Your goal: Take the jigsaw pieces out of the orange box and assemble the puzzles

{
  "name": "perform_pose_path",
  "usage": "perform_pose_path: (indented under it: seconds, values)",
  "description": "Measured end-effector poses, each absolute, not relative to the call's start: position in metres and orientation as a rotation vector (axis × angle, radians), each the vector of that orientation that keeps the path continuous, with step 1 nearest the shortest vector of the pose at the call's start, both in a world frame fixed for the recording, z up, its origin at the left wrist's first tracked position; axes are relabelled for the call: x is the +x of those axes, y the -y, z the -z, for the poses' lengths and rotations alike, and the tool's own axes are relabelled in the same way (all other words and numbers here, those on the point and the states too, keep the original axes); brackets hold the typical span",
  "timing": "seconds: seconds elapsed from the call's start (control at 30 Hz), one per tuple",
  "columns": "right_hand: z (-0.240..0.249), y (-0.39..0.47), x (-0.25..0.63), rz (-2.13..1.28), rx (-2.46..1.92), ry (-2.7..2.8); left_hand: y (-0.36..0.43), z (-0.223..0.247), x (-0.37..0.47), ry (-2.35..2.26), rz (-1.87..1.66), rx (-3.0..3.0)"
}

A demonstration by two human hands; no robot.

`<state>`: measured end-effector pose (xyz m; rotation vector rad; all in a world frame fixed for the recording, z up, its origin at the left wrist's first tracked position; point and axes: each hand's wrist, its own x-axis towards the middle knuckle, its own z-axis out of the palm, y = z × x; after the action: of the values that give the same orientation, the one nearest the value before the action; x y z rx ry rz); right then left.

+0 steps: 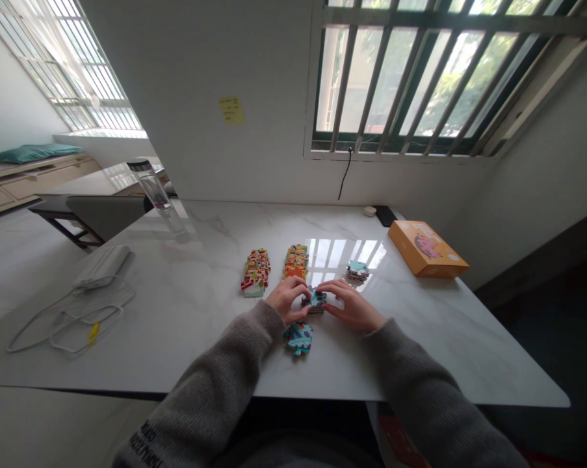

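Between my two hands stands a small stack of jigsaw puzzle pieces (315, 299), teal and dark on top. My left hand (291, 299) curls its thumb and fingers around the stack's left side. On the right side, my right hand (349, 304) grips it with thumb and bent fingers. Just nearer to me lie teal and purple puzzle pieces (299, 339). Beyond my left hand is an overlapping row of orange pieces (296, 261), with a red row of pieces (257, 272) to its left. Another stack of pieces (357, 270), light teal on top, sits farther right.
An orange box (427, 249) lies at the table's right, near a black phone-like slab (385, 216) and a small white cup-like object (370, 211). Left on the white table (186, 338) are a white device (103, 266) with a looped cable and a clear bottle (151, 186).
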<state>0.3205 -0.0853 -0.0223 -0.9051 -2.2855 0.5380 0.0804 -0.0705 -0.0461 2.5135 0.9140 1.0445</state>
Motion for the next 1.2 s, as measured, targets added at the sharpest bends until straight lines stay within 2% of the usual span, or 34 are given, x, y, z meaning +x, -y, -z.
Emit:
perform_pose_path:
  seconds: [0.63,0.87,1.2]
  values:
    - [0.022,0.084,0.318,-0.788,-0.885,2.233,0.072,0.041,0.082,-0.883,-1.002,2.48]
    - [0.02,0.086,0.316,-0.794,-0.868,2.219,0.089,0.027,0.066,-0.874,-1.169,2.467]
    - [0.022,0.087,0.319,-0.704,-0.942,2.201,0.125,0.033,0.039,-0.806,-0.566,2.689]
